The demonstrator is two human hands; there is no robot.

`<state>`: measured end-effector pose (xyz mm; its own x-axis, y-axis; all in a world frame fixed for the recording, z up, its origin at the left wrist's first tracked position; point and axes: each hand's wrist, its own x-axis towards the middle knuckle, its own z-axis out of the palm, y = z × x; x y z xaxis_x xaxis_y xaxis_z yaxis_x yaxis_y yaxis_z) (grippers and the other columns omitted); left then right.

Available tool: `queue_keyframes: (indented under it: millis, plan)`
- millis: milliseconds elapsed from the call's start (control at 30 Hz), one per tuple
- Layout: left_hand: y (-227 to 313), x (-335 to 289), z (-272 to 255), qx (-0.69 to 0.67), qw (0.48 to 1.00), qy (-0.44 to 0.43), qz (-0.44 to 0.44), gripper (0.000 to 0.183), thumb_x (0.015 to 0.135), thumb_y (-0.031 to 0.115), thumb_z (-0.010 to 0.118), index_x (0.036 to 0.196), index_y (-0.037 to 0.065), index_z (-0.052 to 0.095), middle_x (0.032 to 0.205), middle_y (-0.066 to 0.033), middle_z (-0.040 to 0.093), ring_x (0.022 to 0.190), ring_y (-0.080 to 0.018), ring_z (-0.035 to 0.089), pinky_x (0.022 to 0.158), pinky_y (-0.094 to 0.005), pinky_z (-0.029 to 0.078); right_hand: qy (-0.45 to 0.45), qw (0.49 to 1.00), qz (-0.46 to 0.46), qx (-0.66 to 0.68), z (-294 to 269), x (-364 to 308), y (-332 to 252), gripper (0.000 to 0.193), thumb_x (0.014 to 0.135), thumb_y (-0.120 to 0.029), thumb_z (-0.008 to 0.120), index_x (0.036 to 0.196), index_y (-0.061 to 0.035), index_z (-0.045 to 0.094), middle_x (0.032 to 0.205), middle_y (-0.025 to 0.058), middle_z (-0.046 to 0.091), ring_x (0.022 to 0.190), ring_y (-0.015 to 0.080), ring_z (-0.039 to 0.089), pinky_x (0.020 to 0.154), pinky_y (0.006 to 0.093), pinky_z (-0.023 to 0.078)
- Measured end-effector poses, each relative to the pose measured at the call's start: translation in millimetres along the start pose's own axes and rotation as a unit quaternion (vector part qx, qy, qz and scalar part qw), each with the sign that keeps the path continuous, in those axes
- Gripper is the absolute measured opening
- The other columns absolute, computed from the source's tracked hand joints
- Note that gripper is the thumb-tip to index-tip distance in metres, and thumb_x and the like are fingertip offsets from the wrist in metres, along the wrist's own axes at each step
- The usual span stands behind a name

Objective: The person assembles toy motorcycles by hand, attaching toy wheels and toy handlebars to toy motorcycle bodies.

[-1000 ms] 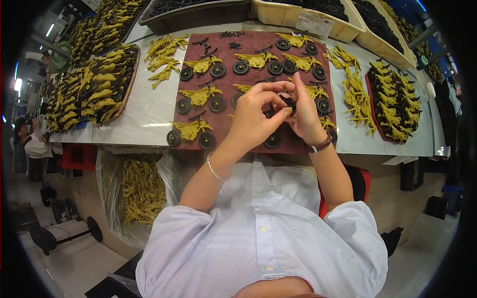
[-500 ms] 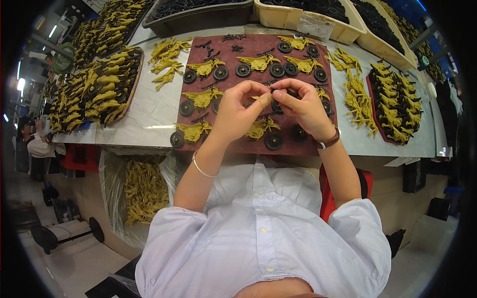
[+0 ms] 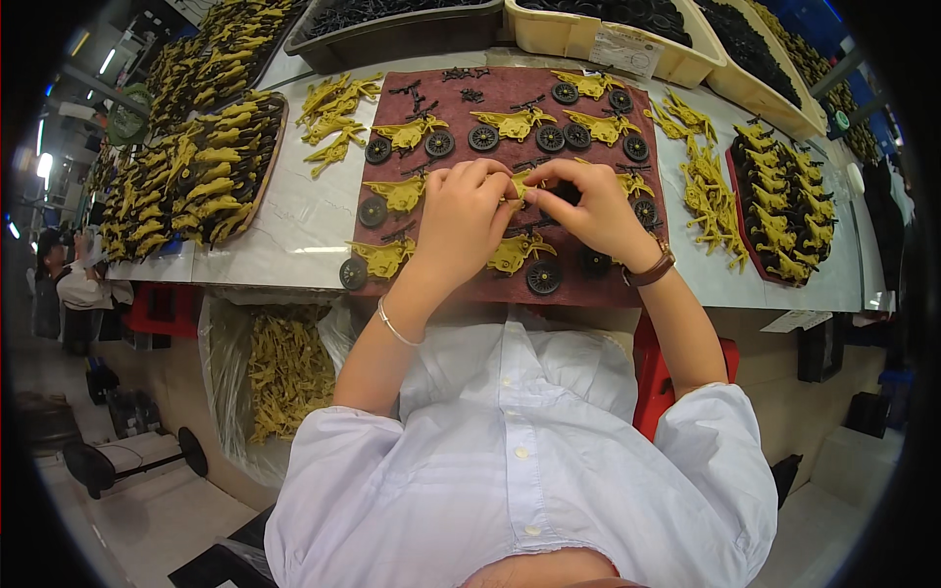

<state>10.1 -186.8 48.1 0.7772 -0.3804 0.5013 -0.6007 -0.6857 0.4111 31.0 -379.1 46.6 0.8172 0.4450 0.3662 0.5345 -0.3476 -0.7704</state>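
Note:
Over the middle of a maroon cloth, my left hand is closed, its fingertips curled round a yellow toy motorcycle body. From the other side my right hand pinches that same body between thumb and forefinger. Most of the piece is hidden behind the fingers. Around both hands lie more yellow toy motorcycle bodies with black wheels beside or against them, such as one above, one at left and one below. Small black parts rest near the cloth's far left corner.
Loose yellow bodies lie left and right of the cloth. Trays of yellow-and-black pieces stand at far left and right. Bins of black parts line the back. A plastic bag of yellow parts sits below the table edge.
My fingertips were together on a small dark part; now they hold a yellow body. My left fingers have curled in more, and my right hand has turned slightly.

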Motion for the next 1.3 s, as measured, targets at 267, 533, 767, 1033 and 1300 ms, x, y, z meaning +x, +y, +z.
queue_keyframes:
  millis: [267, 533, 767, 1033, 1300]
  plan:
    - [-12.6, 1.5, 5.6, 0.06, 0.996, -0.046, 0.055, 0.012, 0.077, 0.008, 0.06, 0.087, 0.003, 0.058, 0.1, -0.0067, 0.059, 0.094, -0.0238, 0.056, 0.083, -0.0363, 0.037, -0.127, 0.965, -0.068, -0.218, 9.2, 10.5, 9.3, 0.011, 0.077, -0.008, 0.061, 0.085, -0.0007, 0.06, 0.08, 0.0151, 0.062, 0.077, 0.0338, 0.06, 0.067, 0.0414, 0.047]
    - [-16.6, -0.1, 4.2, 0.042, 0.994, -0.082, 0.054, 0.017, 0.077, 0.01, 0.06, 0.092, 0.005, 0.059, 0.104, -0.0066, 0.061, 0.1, -0.0234, 0.057, 0.089, -0.0391, 0.039, -0.139, 0.956, -0.081, -0.246, 9.5, 11.5, 18.6, 0.012, 0.078, -0.01, 0.061, 0.086, -0.002, 0.059, 0.081, 0.013, 0.062, 0.075, 0.0324, 0.061, 0.065, 0.0409, 0.048]
    - [-24.1, -2.0, 0.5, 0.021, 0.99, -0.132, 0.053, 0.024, 0.078, 0.009, 0.056, 0.101, 0.002, 0.06, 0.117, -0.0115, 0.059, 0.114, -0.0244, 0.053, 0.094, -0.0404, 0.038, -0.146, 0.954, -0.133, -0.227, 7.3, 17.2, 27.4, 0.01, 0.079, -0.012, 0.061, 0.085, -0.0042, 0.059, 0.081, 0.0097, 0.062, 0.072, 0.03, 0.061, 0.062, 0.0397, 0.048]
    - [-25.6, 1.3, 0.2, 0.027, 0.989, -0.139, 0.046, 0.026, 0.078, 0.008, 0.056, 0.103, 0.001, 0.06, 0.118, -0.0115, 0.059, 0.115, -0.0247, 0.052, 0.093, -0.0391, 0.038, -0.17, 0.939, -0.162, -0.252, 2.9, 24.2, 29.7, 0.008, 0.079, -0.012, 0.061, 0.081, -0.0049, 0.059, 0.079, 0.0091, 0.061, 0.07, 0.0288, 0.061, 0.06, 0.0388, 0.048]
    - [-20.3, 2.8, -3.9, 0.023, 0.99, -0.13, 0.047, 0.022, 0.078, 0.008, 0.056, 0.099, 0.002, 0.061, 0.115, -0.0105, 0.06, 0.11, -0.0245, 0.055, 0.089, -0.0376, 0.039, -0.171, 0.963, -0.141, -0.153, -5.1, 28.4, 31.4, 0.01, 0.079, -0.009, 0.063, 0.087, -0.0031, 0.063, 0.082, 0.0093, 0.065, 0.071, 0.0236, 0.064, 0.062, 0.0324, 0.049]
